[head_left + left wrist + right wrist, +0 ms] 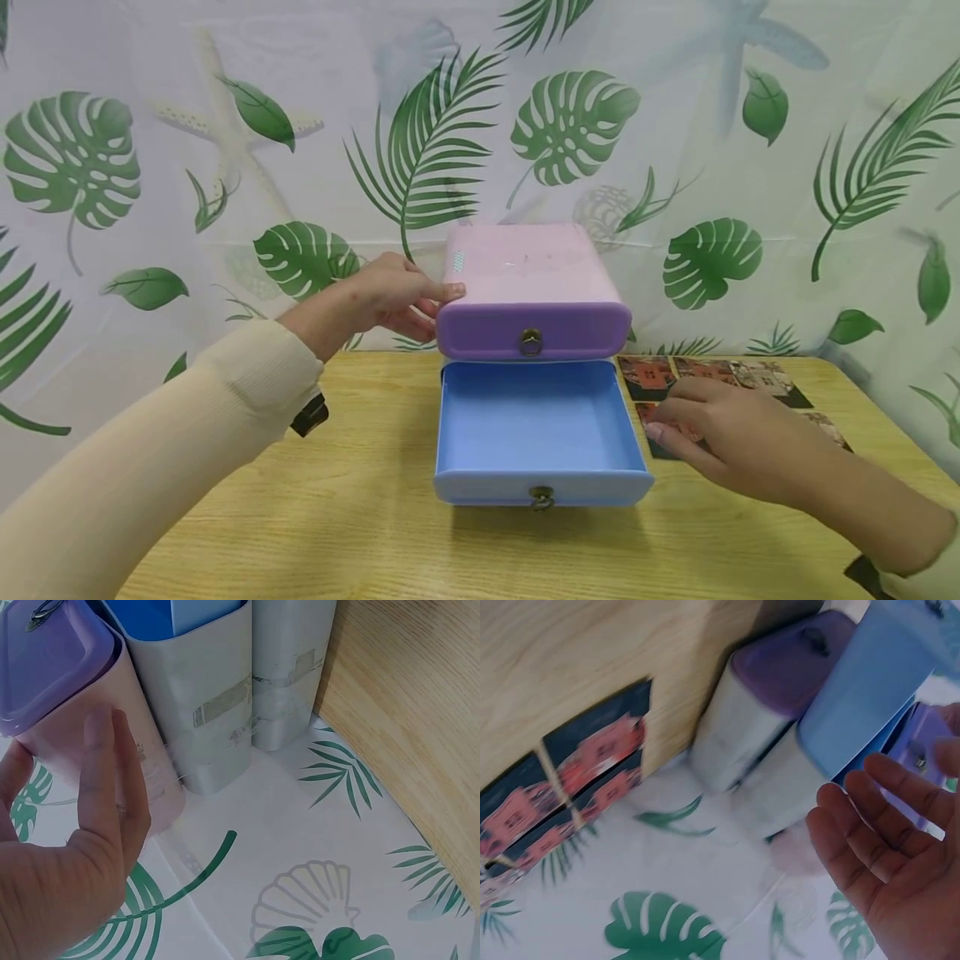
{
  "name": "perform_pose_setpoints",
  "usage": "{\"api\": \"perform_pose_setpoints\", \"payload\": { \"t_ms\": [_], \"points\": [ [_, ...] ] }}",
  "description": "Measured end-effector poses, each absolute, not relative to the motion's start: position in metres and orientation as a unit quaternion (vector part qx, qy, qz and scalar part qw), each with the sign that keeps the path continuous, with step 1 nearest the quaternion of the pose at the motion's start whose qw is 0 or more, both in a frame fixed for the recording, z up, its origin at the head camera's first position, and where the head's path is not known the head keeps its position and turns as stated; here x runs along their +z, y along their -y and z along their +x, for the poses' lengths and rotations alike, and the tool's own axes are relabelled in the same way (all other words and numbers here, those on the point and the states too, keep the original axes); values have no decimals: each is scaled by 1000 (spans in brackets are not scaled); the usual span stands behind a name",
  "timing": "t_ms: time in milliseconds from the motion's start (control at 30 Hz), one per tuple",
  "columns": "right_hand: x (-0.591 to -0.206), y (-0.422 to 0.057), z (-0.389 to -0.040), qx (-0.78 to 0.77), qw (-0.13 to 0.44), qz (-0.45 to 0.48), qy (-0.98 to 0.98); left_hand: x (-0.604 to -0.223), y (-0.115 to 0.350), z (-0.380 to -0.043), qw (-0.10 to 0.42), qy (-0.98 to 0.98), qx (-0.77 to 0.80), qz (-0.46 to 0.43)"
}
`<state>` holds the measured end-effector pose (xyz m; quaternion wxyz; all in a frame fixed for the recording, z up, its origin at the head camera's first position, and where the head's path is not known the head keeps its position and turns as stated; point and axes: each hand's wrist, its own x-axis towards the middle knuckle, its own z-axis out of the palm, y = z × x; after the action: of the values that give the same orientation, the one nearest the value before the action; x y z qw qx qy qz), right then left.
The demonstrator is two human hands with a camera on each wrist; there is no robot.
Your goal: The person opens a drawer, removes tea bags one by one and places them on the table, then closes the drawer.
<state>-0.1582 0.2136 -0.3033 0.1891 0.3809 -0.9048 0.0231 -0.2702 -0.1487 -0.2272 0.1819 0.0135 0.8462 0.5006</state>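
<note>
A small stack of drawers stands on the table, topped by a pink case [532, 262] with a purple drawer front [483, 332] pushed in. Below it, a blue drawer [491, 490] is pulled well out, its inner floor showing and a ring pull [542, 500] on its front. My left hand [393, 292] steadies the pink case, thumb on the top edge and fairly straight fingers along its left side. To the right of the blue drawer, my right hand [738, 429] hovers with loosely bent fingers and holds nothing. A lower purple drawer [795, 664] shows in the right wrist view.
Several dark cards with reddish house pictures [647, 375] lie on the wooden table [337, 500] at the right, partly hidden by my right hand. A leaf-printed cloth [480, 125] hangs close behind the stack.
</note>
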Motion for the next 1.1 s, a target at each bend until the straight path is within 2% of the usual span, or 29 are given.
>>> {"api": "perform_pose_setpoints", "payload": {
  "t_ms": [133,367,533,900,1100],
  "points": [
    [-303,-203,-147,16,184,387,903,-230,151,-270,187,-843,504,14],
    [-303,-195,-139,34,233,445,864,-235,154,-269,183,-839,511,32],
    [-306,-192,-138,46,242,478,843,-246,160,-270,183,-823,535,64],
    [-307,-192,-138,43,242,489,837,-287,167,-269,242,-810,527,91],
    [-306,-192,-137,44,239,486,839,-298,162,-270,250,-809,527,76]
  ]
}}
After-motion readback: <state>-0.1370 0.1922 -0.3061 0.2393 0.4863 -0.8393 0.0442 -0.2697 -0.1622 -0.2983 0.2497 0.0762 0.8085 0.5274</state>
